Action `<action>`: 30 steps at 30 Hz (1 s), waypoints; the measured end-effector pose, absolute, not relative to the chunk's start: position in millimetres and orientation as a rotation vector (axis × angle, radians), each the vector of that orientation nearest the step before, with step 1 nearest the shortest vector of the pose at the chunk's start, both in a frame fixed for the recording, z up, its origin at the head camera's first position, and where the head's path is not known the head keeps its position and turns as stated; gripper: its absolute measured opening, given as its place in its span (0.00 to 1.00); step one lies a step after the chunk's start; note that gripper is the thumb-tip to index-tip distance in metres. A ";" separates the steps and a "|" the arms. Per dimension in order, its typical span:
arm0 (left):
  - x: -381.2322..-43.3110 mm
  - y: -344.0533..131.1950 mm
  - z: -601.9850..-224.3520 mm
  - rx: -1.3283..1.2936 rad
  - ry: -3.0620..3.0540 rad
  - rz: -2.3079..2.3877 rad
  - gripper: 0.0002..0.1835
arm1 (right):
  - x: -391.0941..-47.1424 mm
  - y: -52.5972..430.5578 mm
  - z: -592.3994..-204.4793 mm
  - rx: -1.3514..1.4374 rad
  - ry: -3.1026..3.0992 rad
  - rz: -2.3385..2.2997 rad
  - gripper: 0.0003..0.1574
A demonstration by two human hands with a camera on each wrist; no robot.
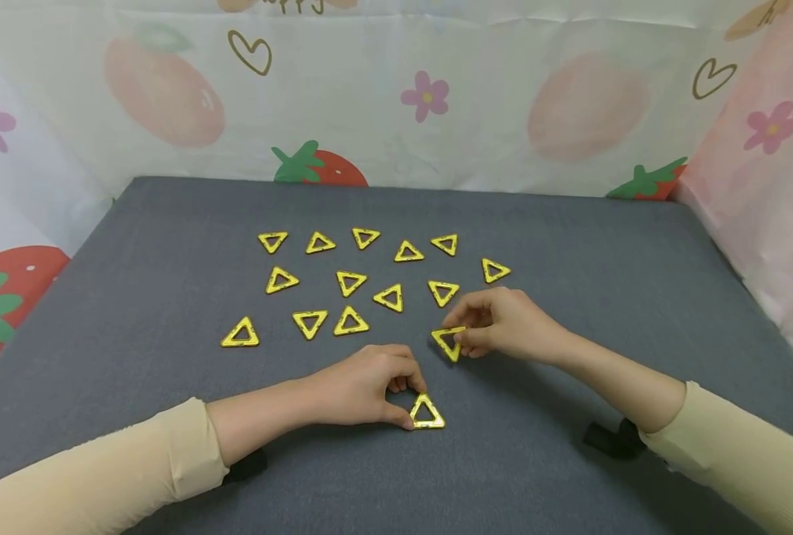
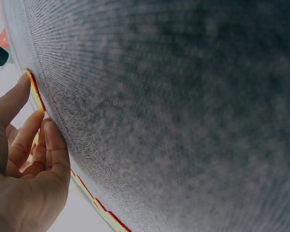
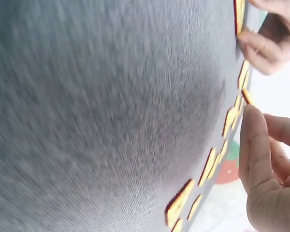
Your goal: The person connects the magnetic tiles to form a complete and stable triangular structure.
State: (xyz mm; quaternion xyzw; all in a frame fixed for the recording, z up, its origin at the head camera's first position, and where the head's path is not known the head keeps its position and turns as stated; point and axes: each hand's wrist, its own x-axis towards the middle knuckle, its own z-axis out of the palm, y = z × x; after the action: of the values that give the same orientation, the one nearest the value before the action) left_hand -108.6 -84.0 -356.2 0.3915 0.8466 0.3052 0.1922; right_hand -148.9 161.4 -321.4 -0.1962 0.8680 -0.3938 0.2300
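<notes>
1. Your left hand [image 1: 369, 386]: thumb and a fingertip pinch the near triangle [image 1: 429, 425] along its left side, thumb at the lower corner, fingertip at the top. Fingers spread only as wide as that side; the others curl.
2. Your right hand [image 1: 503, 327]: thumb and a fingertip pinch the far triangle [image 1: 445, 346] near its upper right corner, almost no gap. The piece looks tipped; cannot tell whether it touches the tabletop [image 1: 570, 230].
3. Key relation: far triangle lies beyond the near triangle and slightly to your right, the two apart. Near one aims a corner away from you; far one aims a corner toward you. Sides look equal, so no long axis.
4. Thirteen loose triangles [image 1: 352, 331] lie scattered beyond the left hand and to the far side of the right, corners at mixed angles. Your right hand is nearer to most of the right-side ones.
5. Containers: none in view; loose pieces rest directly on the tabletop.
</notes>
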 end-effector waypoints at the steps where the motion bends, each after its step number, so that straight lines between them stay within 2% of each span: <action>1: -108.6 -84.1 -356.2 1.098 2.378 0.856 0.16 | -146.8 161.3 -321.1 -0.539 2.377 -1.084 0.11; 15: -107.8 -84.4 -355.9 1.107 2.393 0.853 0.15 | -119.2 159.1 -329.5 -0.541 2.270 -1.091 0.11; 30: -108.0 -83.4 -356.6 1.132 2.398 0.853 0.16 | -107.5 156.2 -334.0 -0.558 2.262 -1.120 0.11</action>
State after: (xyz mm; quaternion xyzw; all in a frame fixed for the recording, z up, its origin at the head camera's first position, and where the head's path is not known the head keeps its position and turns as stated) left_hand -108.0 -83.4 -356.6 0.3999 0.8474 0.3012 0.1771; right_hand -107.5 156.2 -334.0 -0.2074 0.8414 -0.4166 0.2748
